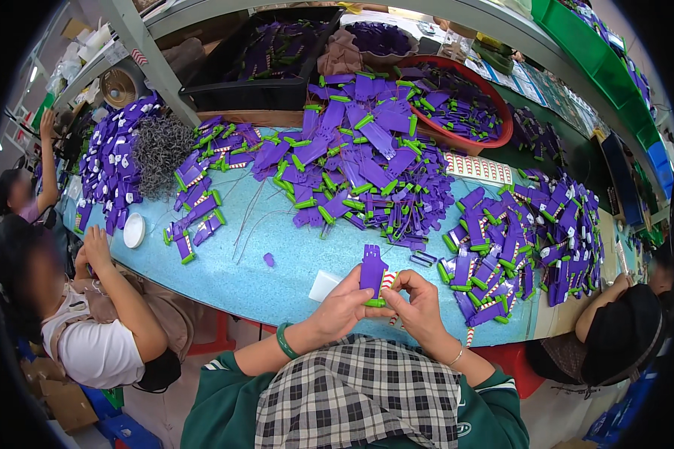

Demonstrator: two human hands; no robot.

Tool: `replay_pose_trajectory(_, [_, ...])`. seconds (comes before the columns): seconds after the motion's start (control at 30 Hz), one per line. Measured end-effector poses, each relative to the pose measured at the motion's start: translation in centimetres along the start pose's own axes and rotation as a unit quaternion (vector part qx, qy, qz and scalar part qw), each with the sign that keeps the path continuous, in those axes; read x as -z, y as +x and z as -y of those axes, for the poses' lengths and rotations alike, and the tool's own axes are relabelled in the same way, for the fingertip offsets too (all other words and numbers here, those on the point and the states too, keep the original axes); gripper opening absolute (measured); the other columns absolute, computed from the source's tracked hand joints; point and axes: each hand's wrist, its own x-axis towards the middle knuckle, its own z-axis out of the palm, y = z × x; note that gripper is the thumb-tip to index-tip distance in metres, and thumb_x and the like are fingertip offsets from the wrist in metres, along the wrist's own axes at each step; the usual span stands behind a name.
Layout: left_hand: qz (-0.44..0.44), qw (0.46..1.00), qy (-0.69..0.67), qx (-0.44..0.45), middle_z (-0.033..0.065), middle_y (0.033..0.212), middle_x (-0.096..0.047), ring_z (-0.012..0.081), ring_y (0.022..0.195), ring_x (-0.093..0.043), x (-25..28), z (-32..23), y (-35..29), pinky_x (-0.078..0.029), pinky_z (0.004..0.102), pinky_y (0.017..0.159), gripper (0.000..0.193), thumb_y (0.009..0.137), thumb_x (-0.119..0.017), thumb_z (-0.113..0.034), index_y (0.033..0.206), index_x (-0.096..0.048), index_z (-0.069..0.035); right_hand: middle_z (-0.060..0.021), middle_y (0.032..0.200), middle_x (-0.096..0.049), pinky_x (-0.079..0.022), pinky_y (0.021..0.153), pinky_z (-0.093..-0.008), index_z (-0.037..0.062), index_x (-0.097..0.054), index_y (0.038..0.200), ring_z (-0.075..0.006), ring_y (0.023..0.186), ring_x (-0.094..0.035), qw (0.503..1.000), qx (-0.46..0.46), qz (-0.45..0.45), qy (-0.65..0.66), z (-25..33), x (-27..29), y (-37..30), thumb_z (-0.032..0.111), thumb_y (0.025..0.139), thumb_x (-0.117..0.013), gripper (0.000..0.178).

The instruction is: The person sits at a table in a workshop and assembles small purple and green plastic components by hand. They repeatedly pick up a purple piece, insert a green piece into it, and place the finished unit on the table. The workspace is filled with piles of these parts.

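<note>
My left hand (338,308) grips a flat purple plastic part (371,268) with a green end piece, held upright over the table's near edge. My right hand (421,305) is closed in a pinch on a red-and-white striped sticker strip (389,280) against that part's right side. The strip's lower end shows below my fingers. To the left of my left hand lies a small white block or pad (323,285). Beyond my hands is a big heap of similar purple and green parts (367,142). Another heap, with striped stickers on the parts (494,254), lies to the right.
A red basin (506,112) and a black crate (251,99) hold more parts at the back. A tangle of grey wire pieces (159,153), a white round lid (134,230) and a sticker sheet (479,170) lie on the blue table (277,277). Co-workers sit at left and right.
</note>
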Motion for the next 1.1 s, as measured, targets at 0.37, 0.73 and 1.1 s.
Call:
replay_pose_trajectory(0.37, [-0.019, 0.981, 0.192, -0.025, 0.0094, 0.123, -0.049, 0.0193, 0.111, -0.054, -0.7, 0.0, 0.0, -0.055, 0.0376, 0.089, 0.036, 0.094, -0.046, -0.003, 0.129, -0.037, -0.004, -0.0055, 0.071, -0.058, -0.042, 0.064, -0.0274, 0.0013, -0.059, 0.074, -0.0142, 0.069, -0.054, 0.998, 0.035, -0.023, -0.051, 0.1, -0.1, -0.2, 0.007, 0.077, -0.071, 0.013])
replay_pose_trajectory(0.73, [0.033, 0.935, 0.327, -0.13, 0.0088, 0.114, -0.053, 0.0177, 0.101, -0.057, 0.1, 1.3, -0.3, -0.055, 0.0381, 0.077, 0.029, 0.098, -0.046, -0.016, 0.123, -0.042, -0.002, -0.0101, 0.078, -0.06, -0.044, 0.067, -0.0363, 0.0032, -0.059, 0.08, -0.026, 0.074, -0.055, 0.936, 0.242, -0.054, -0.249, 1.7, 0.4, 0.3, 0.016, 0.071, -0.073, 0.02])
replay_pose_trajectory(1.1, [0.209, 0.955, -0.076, 0.198, 0.0024, 0.054, -0.04, 0.0097, 0.04, -0.031, 0.9, 2.5, 1.2, -0.025, 0.0236, 0.038, 0.049, 0.097, -0.03, -0.049, 0.087, -0.048, -0.005, -0.0113, 0.101, -0.064, -0.047, 0.083, -0.0315, -0.0001, -0.064, 0.094, -0.0202, 0.094, -0.061, 0.992, 0.054, 0.109, 0.027, 0.5, -0.1, 0.7, 0.023, 0.076, -0.073, 0.03])
